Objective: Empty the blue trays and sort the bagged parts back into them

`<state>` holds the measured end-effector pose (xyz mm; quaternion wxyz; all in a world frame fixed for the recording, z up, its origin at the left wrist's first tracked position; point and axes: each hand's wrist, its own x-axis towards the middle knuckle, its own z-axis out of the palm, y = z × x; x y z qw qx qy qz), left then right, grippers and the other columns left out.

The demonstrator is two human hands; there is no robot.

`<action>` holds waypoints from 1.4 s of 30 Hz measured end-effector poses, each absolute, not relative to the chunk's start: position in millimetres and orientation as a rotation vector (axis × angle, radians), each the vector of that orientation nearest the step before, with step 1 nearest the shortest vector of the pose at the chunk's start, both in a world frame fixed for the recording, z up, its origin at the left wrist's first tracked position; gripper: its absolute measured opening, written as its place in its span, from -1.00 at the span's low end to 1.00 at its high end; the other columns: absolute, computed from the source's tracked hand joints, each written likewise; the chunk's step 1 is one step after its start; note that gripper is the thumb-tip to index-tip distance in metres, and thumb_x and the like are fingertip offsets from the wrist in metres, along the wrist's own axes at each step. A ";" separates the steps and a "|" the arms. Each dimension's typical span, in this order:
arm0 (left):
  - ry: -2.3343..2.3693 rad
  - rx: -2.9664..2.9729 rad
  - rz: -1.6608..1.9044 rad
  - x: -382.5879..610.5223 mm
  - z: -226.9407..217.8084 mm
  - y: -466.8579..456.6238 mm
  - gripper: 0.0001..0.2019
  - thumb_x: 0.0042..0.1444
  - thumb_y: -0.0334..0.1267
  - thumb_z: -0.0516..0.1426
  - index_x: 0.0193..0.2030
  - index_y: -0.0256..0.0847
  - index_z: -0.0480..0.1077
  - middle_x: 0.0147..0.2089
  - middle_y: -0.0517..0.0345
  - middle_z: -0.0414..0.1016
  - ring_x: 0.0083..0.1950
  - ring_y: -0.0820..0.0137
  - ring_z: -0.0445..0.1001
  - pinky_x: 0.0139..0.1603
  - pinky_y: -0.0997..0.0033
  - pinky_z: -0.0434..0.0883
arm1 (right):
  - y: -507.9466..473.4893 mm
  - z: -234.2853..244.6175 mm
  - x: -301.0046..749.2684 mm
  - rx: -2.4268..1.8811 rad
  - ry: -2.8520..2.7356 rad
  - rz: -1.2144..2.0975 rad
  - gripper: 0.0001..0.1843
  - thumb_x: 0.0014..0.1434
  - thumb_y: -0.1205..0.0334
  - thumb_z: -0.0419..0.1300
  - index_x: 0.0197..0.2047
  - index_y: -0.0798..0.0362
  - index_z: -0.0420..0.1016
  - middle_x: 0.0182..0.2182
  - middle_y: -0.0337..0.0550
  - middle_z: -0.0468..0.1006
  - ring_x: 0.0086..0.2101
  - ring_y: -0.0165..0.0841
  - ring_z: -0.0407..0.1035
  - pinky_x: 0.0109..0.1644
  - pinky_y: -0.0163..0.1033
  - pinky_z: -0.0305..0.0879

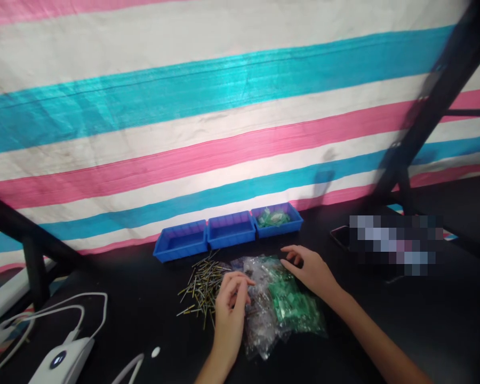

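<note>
My left hand [229, 314] hovers over the black table with its fingers curled together in a pinch, right beside a loose pile of thin brass pins [202, 285]; what it pinches, if anything, is too small to see. My right hand [310, 269] rests with fingers spread on a clear plastic bag of green parts [294, 306]. A second clear bag [258, 320] lies between the two hands. Behind them stand three blue trays in a row: the left tray [180, 241] and middle tray [231, 229] look bare, the right tray [278, 220] holds green parts.
A striped pink, teal and white tarp hangs behind the table. A phone [340, 234] lies at the right beside a blurred patch. A white device [62, 360] with white cables sits at the lower left. Black frame bars rise at both sides.
</note>
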<state>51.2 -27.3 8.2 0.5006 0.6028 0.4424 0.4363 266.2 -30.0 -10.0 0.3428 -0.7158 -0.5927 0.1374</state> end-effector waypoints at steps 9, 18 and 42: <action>1.024 1.521 1.023 53.2 10.4 -35.5 -0.71 0.13 -0.09 0.01 -0.40 -0.22 0.43 -0.23 0.11 0.27 -0.48 0.53 0.22 -0.55 0.53 0.13 | -19.7 -4.1 272.0 -1.753 -1.632 -0.120 -0.90 0.07 0.24 0.06 -0.30 0.00 0.34 -0.06 -0.09 0.40 -0.07 -0.20 0.28 -0.02 -0.10 0.18; 0.981 1.506 1.076 50.8 13.1 -37.5 -0.72 0.15 -0.12 0.01 -0.39 -0.22 0.43 -0.24 0.10 0.24 -0.47 0.54 0.21 -0.57 0.55 0.11 | 1.1 0.8 272.4 -1.793 -1.877 -0.435 -0.59 0.18 0.26 -0.04 0.10 -0.01 0.29 0.10 -0.09 0.34 0.08 -0.22 0.18 0.06 -0.07 0.04; 0.985 1.515 1.085 47.3 16.4 -33.4 -0.70 0.15 -0.10 0.01 -0.44 -0.24 0.40 -0.23 0.11 0.24 -0.50 0.57 0.19 -0.56 0.55 0.14 | -11.9 9.6 261.3 -1.703 -1.750 -0.192 -0.82 0.10 0.15 0.09 -0.25 -0.07 0.48 -0.23 -0.18 0.53 -0.16 -0.27 0.36 0.04 -0.07 0.01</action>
